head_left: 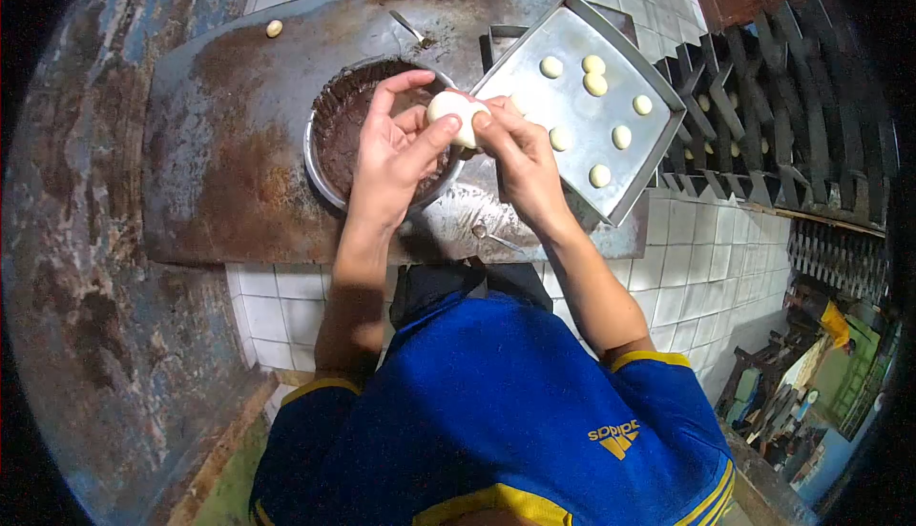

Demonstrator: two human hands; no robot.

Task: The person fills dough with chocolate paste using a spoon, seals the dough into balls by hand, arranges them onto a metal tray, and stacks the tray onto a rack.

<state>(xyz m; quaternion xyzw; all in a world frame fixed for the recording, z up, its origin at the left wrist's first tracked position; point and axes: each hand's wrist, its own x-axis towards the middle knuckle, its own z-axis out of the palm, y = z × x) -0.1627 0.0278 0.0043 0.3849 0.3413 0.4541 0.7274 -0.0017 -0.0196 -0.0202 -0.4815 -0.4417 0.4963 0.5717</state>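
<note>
A piece of pale dough [452, 106] is pinched between both my hands above the bowl. My left hand [386, 149] holds its left side with the thumb pressed on the front, the index finger raised away. The thumb and fingers of my right hand [525, 154] grip the right side of the dough. Beneath them stands a round metal bowl [312, 159] with dark brown, paste-like filling [336, 121] inside, partly hidden by my left hand. To the right, a metal baking tray [582, 40] bears several pale dough balls [599, 175], two of them touching.
One dough ball [274, 28] lies at the worktable's [210, 144] far left. A spoon [408, 26] rests behind the bowl, another spoon [496, 238] near the front edge. A rack of dark metal trays [763, 116] stands at the right, with cluttered tools [782, 402] below it.
</note>
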